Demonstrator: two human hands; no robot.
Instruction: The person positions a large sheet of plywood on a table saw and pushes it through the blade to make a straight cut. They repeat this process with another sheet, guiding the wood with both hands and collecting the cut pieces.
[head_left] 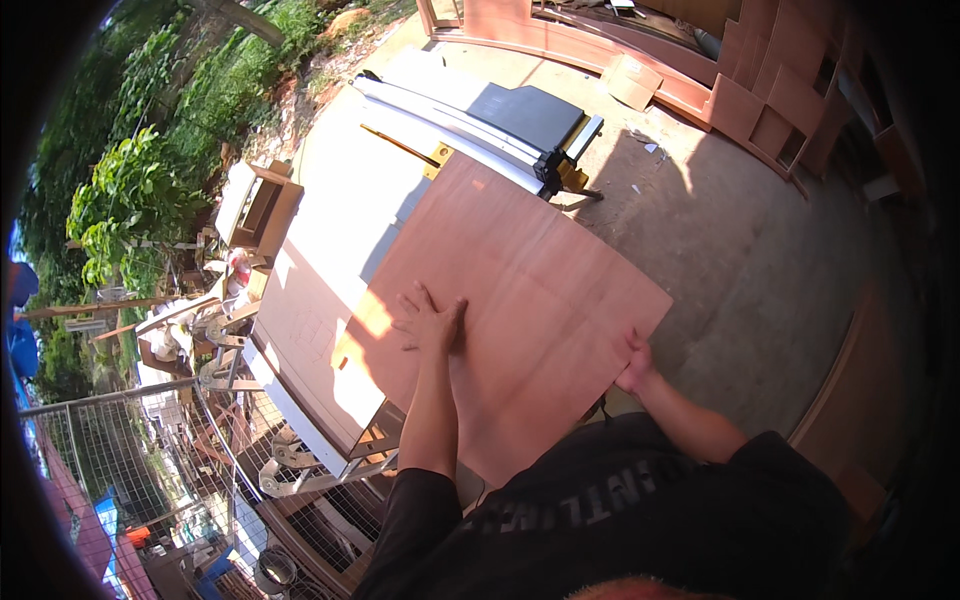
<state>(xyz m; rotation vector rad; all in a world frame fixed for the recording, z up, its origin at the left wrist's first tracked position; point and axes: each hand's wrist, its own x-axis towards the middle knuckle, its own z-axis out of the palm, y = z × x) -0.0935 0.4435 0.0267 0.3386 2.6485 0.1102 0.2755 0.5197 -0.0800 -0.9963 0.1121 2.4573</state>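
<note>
A reddish-brown plywood sheet [520,280] lies in front of me, partly over a pale work table [310,290] and reaching past its right side. My left hand [430,318] rests flat on the sheet's face with its fingers spread. At the sheet's right edge my right hand [637,362] is closed, with the thumb underneath or behind and fingers on top. The far corner of the sheet meets a yellow fitting [441,154] beside a long white rail [450,125].
A dark grey plate [527,115] sits behind the rail, with a black end fitting [553,165]. Wooden panels [770,110] stand at the far right. To the left are a wooden box [262,208], metal ladder parts [285,465], a wire fence [130,450] and bushes [140,200]. Concrete floor [740,260] lies right.
</note>
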